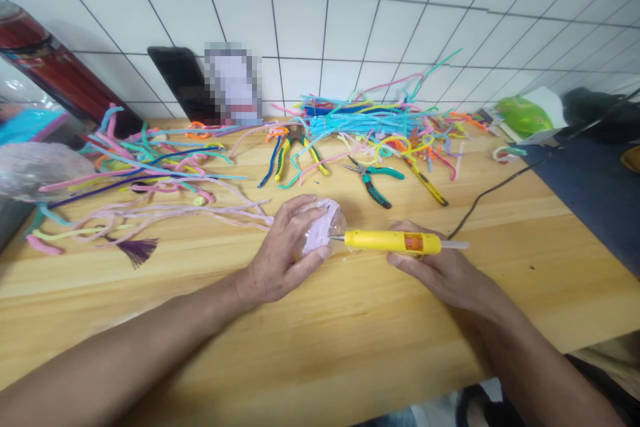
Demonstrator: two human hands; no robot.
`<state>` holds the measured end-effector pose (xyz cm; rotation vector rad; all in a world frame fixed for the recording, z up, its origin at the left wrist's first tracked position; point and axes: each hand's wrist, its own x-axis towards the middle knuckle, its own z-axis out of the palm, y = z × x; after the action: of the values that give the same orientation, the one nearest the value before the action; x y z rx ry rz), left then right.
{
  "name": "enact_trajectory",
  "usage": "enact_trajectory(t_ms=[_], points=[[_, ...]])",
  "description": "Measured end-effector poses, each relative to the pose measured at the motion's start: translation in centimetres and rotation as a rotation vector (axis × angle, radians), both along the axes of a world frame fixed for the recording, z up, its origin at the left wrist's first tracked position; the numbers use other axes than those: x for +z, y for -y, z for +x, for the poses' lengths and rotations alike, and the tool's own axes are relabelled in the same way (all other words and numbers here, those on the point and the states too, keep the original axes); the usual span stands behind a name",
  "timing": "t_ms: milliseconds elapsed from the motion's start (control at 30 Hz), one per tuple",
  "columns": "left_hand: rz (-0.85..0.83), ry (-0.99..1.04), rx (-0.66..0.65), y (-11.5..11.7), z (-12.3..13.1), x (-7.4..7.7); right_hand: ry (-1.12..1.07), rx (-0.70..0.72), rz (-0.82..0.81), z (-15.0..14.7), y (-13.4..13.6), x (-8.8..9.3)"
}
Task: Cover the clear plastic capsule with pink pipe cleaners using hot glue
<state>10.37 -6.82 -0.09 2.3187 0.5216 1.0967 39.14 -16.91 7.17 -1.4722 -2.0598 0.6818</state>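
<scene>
Near the middle of the wooden table, my left hand (283,250) is wrapped round a clear, rounded plastic piece (339,221) with a pale lilac patch (320,227) on it. My right hand (435,263) grips a yellow glue gun (390,241) from behind and below. The gun lies level, a translucent glue stick (456,245) poking out of its rear end. Its metal nozzle (338,237) points left and meets the edge of the lilac patch; whether it touches is hard to tell. My right fingers are partly hidden by the gun.
Colourful pipe cleaners (360,123) lie along the tiled wall and in a tangle (150,170) at left. Teal pliers (373,180), yellow-green pliers (283,159) and a yellow cutter (427,183) lie beyond my hands. A black cable (493,187) crosses the right side. A dark phone (183,83) leans on the wall.
</scene>
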Motion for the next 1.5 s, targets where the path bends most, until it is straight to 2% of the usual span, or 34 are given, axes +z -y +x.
enact_trajectory(t_ms=[700, 1500], points=[[-0.003, -0.007, 0.011, 0.01, 0.02, -0.02, -0.008, 0.006, 0.058, 0.12, 0.04, -0.25], [-0.005, 0.004, 0.001, -0.01, 0.04, 0.08, -0.013, -0.008, -0.004, -0.13, -0.07, -0.28]])
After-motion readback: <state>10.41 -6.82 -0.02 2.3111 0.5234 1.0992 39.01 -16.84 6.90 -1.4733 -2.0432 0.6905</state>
